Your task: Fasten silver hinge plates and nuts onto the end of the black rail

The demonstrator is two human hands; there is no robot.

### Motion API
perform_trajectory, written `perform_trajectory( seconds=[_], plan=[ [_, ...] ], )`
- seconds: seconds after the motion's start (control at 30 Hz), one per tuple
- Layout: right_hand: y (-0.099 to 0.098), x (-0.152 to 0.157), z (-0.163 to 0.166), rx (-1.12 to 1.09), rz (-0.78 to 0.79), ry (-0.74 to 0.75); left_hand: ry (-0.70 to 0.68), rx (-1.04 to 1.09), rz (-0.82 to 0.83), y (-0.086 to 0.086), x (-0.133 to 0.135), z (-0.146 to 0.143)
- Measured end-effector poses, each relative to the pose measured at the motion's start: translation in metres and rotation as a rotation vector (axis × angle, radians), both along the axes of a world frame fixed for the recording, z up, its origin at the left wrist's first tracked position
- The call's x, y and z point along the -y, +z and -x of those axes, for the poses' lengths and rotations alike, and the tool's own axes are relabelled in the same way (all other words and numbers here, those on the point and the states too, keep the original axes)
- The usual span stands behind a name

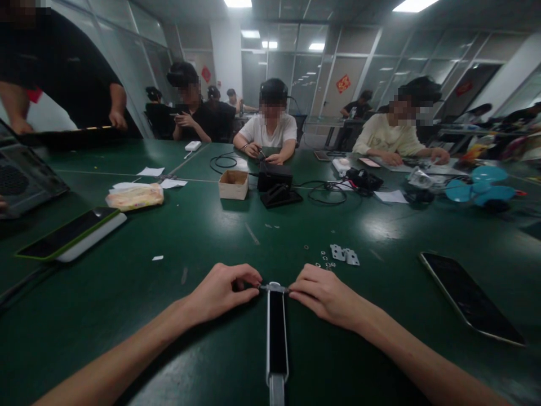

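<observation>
A red diamond-shaped paper sign [343, 84] on the rear door bears gold marks that I cannot read at this distance; the print on the yellow-and-white plastic packet [135, 196] is likewise too blurred for me to read. I count one long, narrow black bar with silver edges [278, 332], lying lengthwise on the dark green tabletop [228, 361] at the centre near edge, with one small grey metal crosspiece [276, 287] at its far end. Beyond the right hand [327, 290] I count two flat grey metal plates with holes [344, 255], side by side, and several small metal rings [324, 257], too small for a sure count. One dark-screened smartphone with a pale rim [471, 296] lies at the right; one dark-screened device with a green rim [70, 232] lies at the left, against a white block.

The left hand [224, 287] and the right hand reach in from opposite lower corners, forearms slanting inward, wrists low, knuckles raised. Both grips are narrow: I see the left thumb and forefinger pinching the left end of the crosspiece, and the right fingertips closed about its right end. The bar itself lies between the hands.
</observation>
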State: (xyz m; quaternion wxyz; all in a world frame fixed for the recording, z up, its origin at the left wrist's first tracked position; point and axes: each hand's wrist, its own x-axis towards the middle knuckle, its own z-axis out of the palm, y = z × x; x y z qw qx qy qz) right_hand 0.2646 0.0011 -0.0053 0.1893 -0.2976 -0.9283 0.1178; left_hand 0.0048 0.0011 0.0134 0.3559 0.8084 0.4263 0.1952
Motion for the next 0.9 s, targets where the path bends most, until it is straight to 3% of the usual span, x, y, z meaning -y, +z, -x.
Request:
perform_trajectory(
  seconds=[0.67,0.9],
  plan=[
    [-0.0034,-0.0012,-0.001,-0.032,-0.026,0.012,0.02,-0.024,0.023,0.0004,-0.0006,-0.0009],
    [-0.0045,-0.0015,0.0002,-0.047,-0.04,0.016,0.064,0.038,0.148,-0.0005,0.0004,-0.0035]
  ],
)
